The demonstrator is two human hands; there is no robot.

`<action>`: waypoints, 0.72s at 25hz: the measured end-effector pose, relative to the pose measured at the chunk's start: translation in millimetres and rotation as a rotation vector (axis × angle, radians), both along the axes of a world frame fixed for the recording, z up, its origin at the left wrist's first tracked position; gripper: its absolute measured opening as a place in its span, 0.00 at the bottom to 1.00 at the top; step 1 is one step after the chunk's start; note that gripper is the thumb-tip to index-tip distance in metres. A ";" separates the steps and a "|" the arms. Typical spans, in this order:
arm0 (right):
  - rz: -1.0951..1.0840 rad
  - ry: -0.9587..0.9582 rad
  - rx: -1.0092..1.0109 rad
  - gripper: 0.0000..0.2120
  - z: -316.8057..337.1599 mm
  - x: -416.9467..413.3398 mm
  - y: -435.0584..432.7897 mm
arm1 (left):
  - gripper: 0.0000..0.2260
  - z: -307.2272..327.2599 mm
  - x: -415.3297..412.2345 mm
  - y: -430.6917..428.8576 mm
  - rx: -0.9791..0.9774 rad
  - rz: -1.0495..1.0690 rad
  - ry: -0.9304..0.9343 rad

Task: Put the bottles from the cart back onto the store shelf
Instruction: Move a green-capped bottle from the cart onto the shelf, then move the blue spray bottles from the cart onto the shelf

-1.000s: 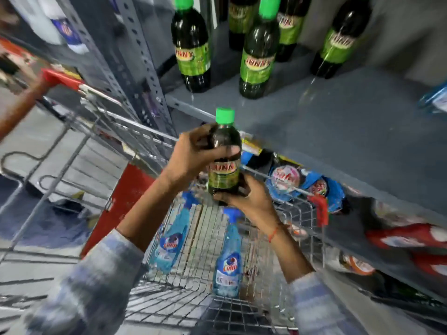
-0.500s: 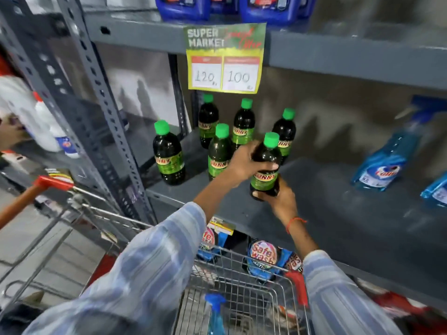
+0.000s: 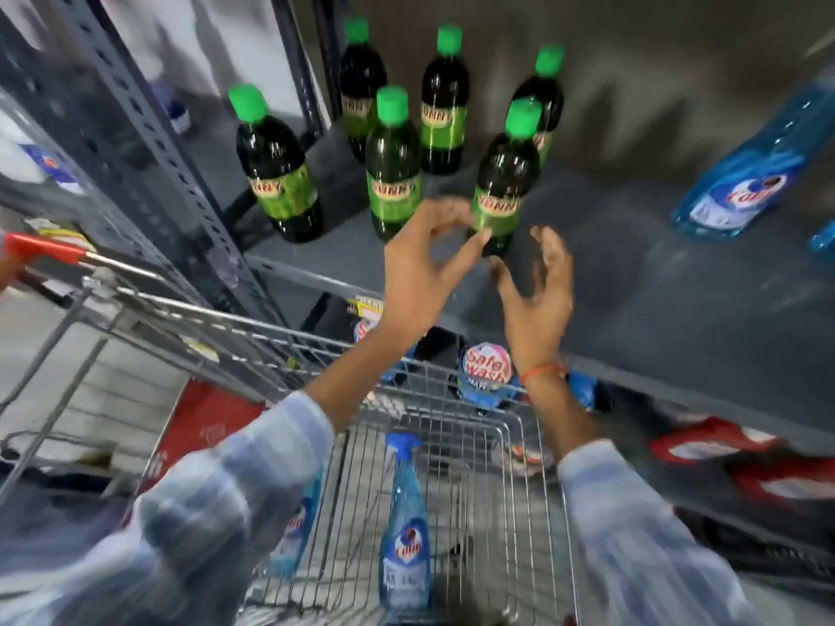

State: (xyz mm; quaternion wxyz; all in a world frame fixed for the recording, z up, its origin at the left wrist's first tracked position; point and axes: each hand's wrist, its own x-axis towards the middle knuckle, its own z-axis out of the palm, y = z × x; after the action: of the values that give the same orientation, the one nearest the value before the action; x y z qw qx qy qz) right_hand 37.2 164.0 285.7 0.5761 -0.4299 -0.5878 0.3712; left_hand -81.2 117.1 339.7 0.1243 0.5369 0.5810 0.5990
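While both hands [image 3: 422, 268] [image 3: 537, 291] hang open and empty, the wire cart [image 3: 524, 445] holds two blue "Colin" spray bottles [image 3: 403, 530]; the shelf [image 3: 632, 300] carries "SUNNY" bottles [image 3: 504, 178].

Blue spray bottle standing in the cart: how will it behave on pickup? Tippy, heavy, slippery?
The blue spray bottle is tall and narrow on wire mesh, so it probably tips at a sideways nudge. It looks full of liquid, so likely heavy for its size. The plastic looks smooth and could be slippery; gripping below the trigger head may be safer.
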 end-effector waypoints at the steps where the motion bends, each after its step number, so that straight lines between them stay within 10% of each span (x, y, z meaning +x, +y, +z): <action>1: -0.016 0.025 0.066 0.24 -17.1 3.0 -32.0 | 0.07 -26.9 2.0 -29.9 -0.004 0.031 -0.026; 4: 0.080 -0.111 -0.044 0.16 -91.4 7.4 -115.1 | 0.07 -125.1 -0.9 -94.4 -0.343 0.119 -0.137; 10: 0.509 -0.796 -1.018 0.14 -255.4 34.3 -179.6 | 0.24 -306.7 -1.6 -159.7 -1.375 0.001 -0.209; 13: 0.746 -1.002 -1.252 0.22 -306.9 45.8 -195.9 | 0.32 -351.3 15.0 -183.2 -1.447 -0.115 -0.586; 18: 0.875 -0.848 -1.216 0.21 -321.1 42.1 -202.8 | 0.17 -360.5 17.8 -189.6 -1.381 -0.184 -0.833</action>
State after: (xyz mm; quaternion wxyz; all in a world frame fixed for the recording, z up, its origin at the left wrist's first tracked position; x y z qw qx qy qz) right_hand 79.3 -38.9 -35.4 -0.2176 -0.5009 -0.5653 0.6182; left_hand -63.3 -72.5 -20.8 0.6825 0.1177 0.6791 0.2432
